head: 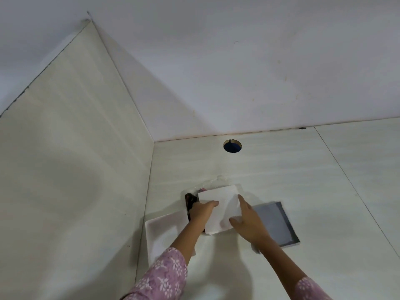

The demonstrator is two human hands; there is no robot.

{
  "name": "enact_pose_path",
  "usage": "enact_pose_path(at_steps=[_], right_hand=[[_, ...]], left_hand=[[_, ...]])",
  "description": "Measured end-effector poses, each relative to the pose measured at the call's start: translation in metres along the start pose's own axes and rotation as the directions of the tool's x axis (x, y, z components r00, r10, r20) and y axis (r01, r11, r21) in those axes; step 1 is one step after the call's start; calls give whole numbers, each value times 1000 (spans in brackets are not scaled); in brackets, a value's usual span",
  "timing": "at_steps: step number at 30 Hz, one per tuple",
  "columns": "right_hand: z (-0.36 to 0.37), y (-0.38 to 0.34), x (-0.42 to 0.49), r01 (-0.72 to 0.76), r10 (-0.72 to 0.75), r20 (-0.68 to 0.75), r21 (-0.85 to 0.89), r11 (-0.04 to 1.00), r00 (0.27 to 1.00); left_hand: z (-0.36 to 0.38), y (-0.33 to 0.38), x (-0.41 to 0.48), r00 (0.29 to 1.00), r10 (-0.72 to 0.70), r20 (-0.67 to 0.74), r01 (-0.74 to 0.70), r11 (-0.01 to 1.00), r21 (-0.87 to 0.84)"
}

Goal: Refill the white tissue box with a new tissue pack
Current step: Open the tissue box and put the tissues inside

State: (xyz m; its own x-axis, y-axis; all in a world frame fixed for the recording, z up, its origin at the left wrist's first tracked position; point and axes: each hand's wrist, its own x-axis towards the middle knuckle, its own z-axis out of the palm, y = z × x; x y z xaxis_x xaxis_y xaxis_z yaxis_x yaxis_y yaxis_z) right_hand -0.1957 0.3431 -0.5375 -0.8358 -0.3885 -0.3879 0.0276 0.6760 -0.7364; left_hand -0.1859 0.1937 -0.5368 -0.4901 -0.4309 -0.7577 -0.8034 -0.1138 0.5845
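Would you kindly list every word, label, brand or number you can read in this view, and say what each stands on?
No text can be read in this view.
On the clear wrapper: a small pink and dark printed patch, too blurred to read.
On the tissue stack, white box and grey panel: no markings visible.

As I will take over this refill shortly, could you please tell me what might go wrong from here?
The tissue stack is unwrapped and touched only near its side edges by the left hand and right hand, so loose sheets may slide or fan out. The clear plastic wrapper lies right behind the stack and could get dragged along. The white tray, likely part of the tissue box, sits under the left forearm, which might knock it.
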Motion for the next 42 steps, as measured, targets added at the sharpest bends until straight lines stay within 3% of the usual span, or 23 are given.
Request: enact_pose_path(at_steps=[4,8,11,16,19,23,25,27,29,32,37,39,42], right_hand=[[2,2,-1,5,-5,3,9,1000,1000],[0,4,-1,4,-3,-10,68,998,1000],[-2,7,1,-4,8,-30,111,994,1000],[-10,-1,-3,-59,99,-112,315,947,989],[-17,-18,-11,-34,128,-159,494,869,979],[-17,-47,-16,-202,85,187,792,576,979],[-3,-64,-20,-320,55,335,818,478,940],[18,-79,-21,-344,57,377,759,553,924],[41,-87,-21,-248,56,312,620,744,949],[64,-90,-21,-99,-13,251,430,897,968],[78,-97,-22,59,-87,110,234,970,990],[86,-94,-23,102,-109,52,126,987,993],[94,-88,-26,111,-112,13,98,989,994]], left_hand=[[3,-6,6,995,-90,50,93,994,-61],[12,-5,-2,997,-4,-72,-2,997,-83],[15,-7,-8,995,36,-89,-47,991,-126],[-2,-1,-25,990,72,119,-23,928,-372],[-30,-1,-45,952,164,258,-40,903,-427],[-82,-13,-70,881,260,395,-70,898,-434],[-104,-28,-69,916,218,338,-59,903,-425],[-120,-43,-64,964,161,210,-62,909,-413],[-125,-55,-64,991,123,51,-97,929,-356],[-126,-67,-68,972,104,-212,-157,956,-249],[-126,-72,-71,928,164,-334,-232,957,-176],[-125,-74,-72,900,235,-368,-280,957,-73],[-125,-80,-68,871,317,-375,-307,948,89]])
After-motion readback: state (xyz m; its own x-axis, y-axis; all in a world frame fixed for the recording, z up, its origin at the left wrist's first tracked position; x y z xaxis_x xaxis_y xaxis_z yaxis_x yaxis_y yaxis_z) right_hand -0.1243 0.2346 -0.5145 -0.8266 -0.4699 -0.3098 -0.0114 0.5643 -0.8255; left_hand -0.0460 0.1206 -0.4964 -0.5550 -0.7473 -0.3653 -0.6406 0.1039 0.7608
